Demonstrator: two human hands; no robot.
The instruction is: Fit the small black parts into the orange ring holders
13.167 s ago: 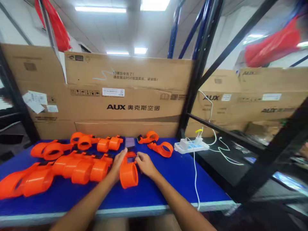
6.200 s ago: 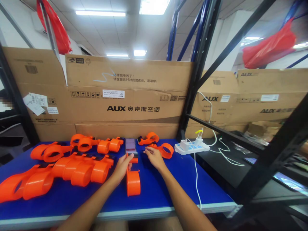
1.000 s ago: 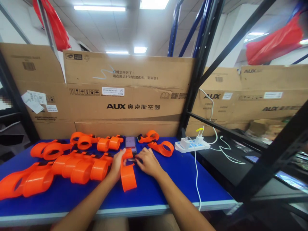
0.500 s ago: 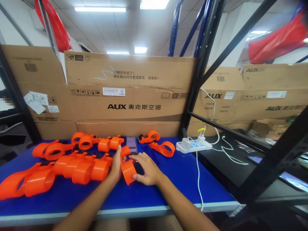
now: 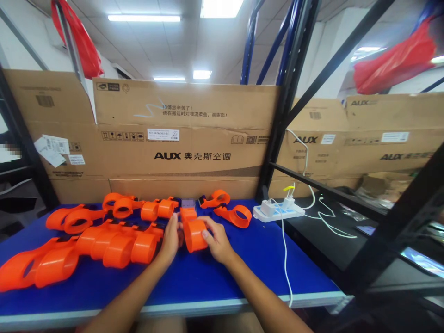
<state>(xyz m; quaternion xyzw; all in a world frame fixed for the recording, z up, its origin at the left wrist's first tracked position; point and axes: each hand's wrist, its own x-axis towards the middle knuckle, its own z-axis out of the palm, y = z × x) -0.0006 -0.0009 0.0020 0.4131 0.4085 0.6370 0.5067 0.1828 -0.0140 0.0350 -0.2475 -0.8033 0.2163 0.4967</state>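
Note:
An orange plastic ring-shaped piece [image 5: 195, 236] with a smaller block-like end is held up over the blue table, between my two hands. My right hand [image 5: 218, 241] grips the ring's right side, its thumb on the outer face and the other fingers partly hidden behind. My left hand [image 5: 170, 241] is closed at the piece's left edge, with its fingertips partly hidden. Left of it, a row of similar orange pieces [image 5: 118, 247] with black parts lies on the table. Two more orange pieces [image 5: 239, 216] lie beyond my right hand.
A white power strip [image 5: 277, 210] with plugs and a cable stands at the right of the blue table [image 5: 194, 286]. A phone [image 5: 188, 203] lies behind the held piece. Cardboard [image 5: 187, 138] walls the back, and a black metal post [image 5: 277, 138] rises at the right.
The orange piece has turned, with its ring now facing more toward me, and moved slightly right. My right hand's fingers have closed in around it, and my left hand has shifted slightly right.

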